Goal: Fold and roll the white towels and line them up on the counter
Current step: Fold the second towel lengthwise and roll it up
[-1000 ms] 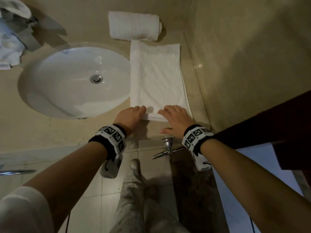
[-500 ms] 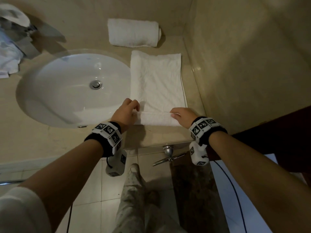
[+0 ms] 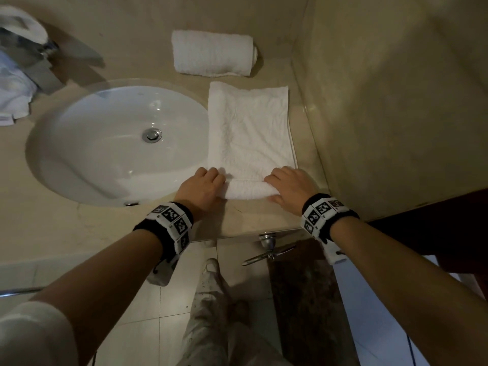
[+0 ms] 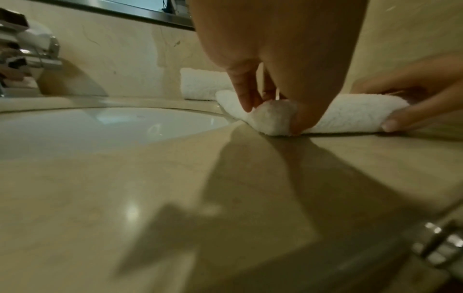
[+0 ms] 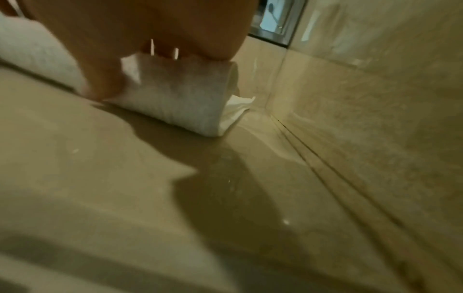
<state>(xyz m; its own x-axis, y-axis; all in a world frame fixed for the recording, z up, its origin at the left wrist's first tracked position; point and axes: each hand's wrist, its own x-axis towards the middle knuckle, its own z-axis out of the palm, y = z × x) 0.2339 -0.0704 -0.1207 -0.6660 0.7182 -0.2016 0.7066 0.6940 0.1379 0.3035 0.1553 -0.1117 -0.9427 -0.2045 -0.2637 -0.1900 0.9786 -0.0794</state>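
A folded white towel (image 3: 249, 128) lies lengthwise on the beige counter (image 3: 79, 228), right of the sink. Its near end is turned up into a short roll (image 3: 248, 190). My left hand (image 3: 202, 186) grips the roll's left end (image 4: 273, 117), thumb in front and fingers curled over the top. My right hand (image 3: 287, 184) grips the right end (image 5: 180, 95) the same way. A finished rolled towel (image 3: 212, 52) lies crosswise at the back of the counter, just beyond the flat one.
A white oval sink (image 3: 116, 143) fills the counter's left half, with a chrome tap (image 3: 39, 62) and crumpled white cloth (image 3: 13, 93) at the far left. A tiled wall (image 3: 396, 101) closes the right side. A metal handle (image 3: 266, 249) sticks out below the counter's front edge.
Both hands went from lying flat on the towel's near edge to curling round it. The near end has been turned over into a small roll that has grown slightly.
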